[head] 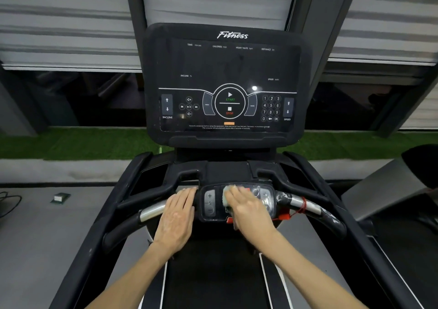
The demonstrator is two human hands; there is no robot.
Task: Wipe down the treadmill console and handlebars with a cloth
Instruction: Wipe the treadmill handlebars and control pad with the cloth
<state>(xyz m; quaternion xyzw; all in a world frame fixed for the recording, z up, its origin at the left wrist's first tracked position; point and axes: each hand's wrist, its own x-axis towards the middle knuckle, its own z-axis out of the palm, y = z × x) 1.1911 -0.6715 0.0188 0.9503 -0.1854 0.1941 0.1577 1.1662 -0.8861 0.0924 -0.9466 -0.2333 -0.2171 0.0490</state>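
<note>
The black treadmill console stands upright ahead with its dark screen and printed buttons. Below it a front handlebar runs left to right, with a small control panel at its middle. My right hand lies flat on that panel, pressing a pale cloth against it; only the cloth's upper edge shows past my fingers. My left hand rests palm down on the handlebar just left of the panel, fingers together, holding nothing.
Black side rails angle outward on both sides. A red safety clip and cord hang on the right bar section. The running belt lies below my arms. A small box and cables sit on the grey floor left.
</note>
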